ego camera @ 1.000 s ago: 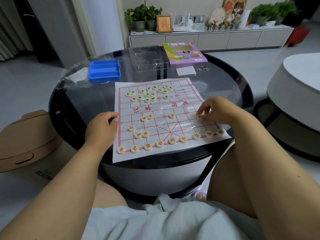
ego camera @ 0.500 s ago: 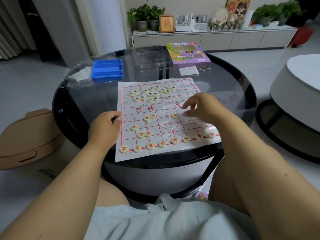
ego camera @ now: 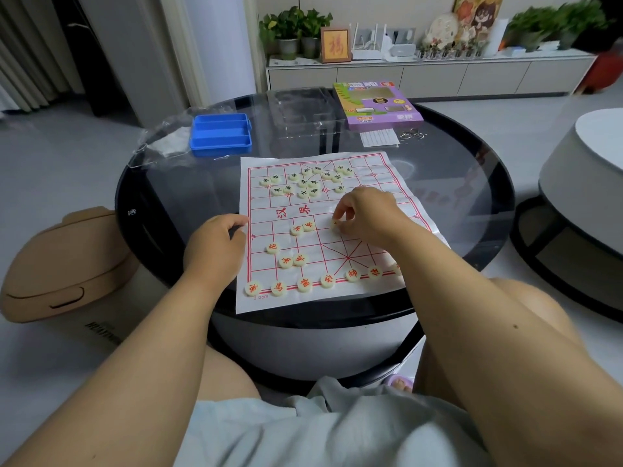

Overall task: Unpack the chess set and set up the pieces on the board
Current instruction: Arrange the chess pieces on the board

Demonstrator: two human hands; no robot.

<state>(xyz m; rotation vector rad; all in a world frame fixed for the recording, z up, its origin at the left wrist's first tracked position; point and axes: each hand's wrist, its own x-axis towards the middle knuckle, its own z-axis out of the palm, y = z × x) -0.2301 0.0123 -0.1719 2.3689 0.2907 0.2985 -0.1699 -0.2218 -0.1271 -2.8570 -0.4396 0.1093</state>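
On the near edge of the paper board the back row of red pieces stands in a line, though its right end is hidden behind the right forearm, so I cannot tell if it is complete. A little farther in, one red piece stands alone and two pairs lie loose off their points, so the red side looks only partly arranged. The left hand rests on the left border of the board with curled fingers that seem to press the sheet flat; its grip holds no piece. The right hand pinches one pale piece near the middle line. Beyond the middle line, the dark-lettered pieces lie in a loose heap, not yet placed. At the far side of the desk the blue tray and purple box are already unpacked. By my judgement, less than half is done.
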